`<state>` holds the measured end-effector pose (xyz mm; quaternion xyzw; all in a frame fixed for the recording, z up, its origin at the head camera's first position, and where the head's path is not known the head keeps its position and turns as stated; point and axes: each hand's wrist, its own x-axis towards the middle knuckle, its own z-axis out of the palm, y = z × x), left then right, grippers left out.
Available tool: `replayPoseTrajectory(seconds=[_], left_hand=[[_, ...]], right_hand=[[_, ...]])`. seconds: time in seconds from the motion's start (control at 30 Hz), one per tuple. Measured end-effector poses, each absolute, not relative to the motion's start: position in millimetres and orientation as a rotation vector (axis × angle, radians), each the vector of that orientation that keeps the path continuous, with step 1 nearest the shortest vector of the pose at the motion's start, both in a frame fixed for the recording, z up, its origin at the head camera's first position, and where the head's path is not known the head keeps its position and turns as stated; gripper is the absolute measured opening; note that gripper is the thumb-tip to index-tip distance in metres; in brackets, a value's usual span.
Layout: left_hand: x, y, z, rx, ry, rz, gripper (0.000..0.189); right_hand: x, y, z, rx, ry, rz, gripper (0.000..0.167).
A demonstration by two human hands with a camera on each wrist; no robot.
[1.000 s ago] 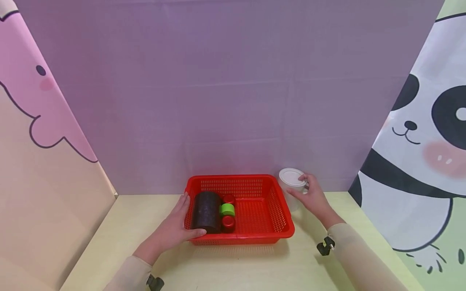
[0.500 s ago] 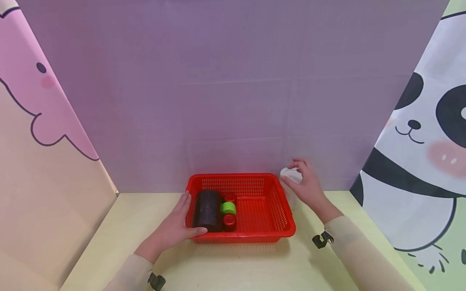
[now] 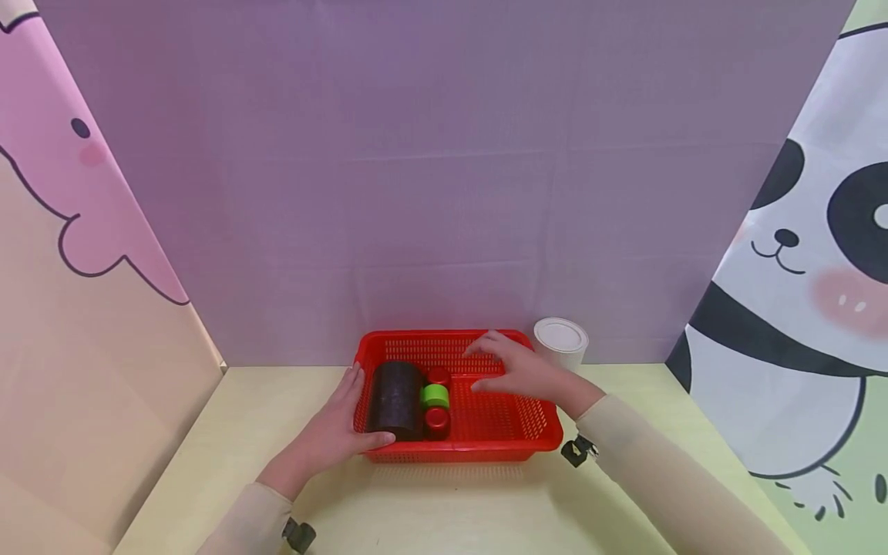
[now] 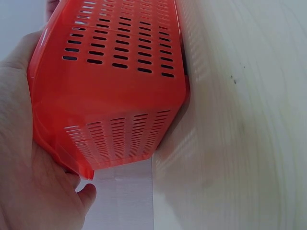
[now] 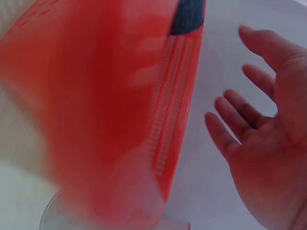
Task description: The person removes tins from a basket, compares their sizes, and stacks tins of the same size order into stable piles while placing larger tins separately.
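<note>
In the head view the black cylinder (image 3: 395,401), green piece (image 3: 435,396), upper red piece (image 3: 438,376) and lower red piece (image 3: 437,422) already lie in the basket (image 3: 479,446), filling its left part, while the cup (image 3: 560,336) stands outside just beyond its right end, seemingly the one left over. The left wrist view shows the left hand (image 4: 29,158) holding the basket's rim. In the right wrist view the right hand (image 5: 268,139) has its fingers apart, holding nothing.

Head view above basket (image 3: 461,446), wrist views close
</note>
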<state>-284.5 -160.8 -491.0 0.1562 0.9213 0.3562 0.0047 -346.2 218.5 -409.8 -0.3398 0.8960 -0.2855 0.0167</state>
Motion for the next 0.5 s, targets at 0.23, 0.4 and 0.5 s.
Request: replayPoseTrajectory(seconds=[0.23,0.4,0.5], left_hand=[[-285,-161,-492,0.491,2.890,1.112,0.137],[-285,-162,-492,0.497,2.894,1.115,0.137],[-285,-162,-493,0.491,2.899,1.111,0.138]], right_hand=[[-349,197,-407,-1.068,2.614,-0.809,0.061],[-351,188,-405,-1.035,2.537,-0.780,0.063],[-354,183,-403,-1.019,2.509,-0.764,0.062]])
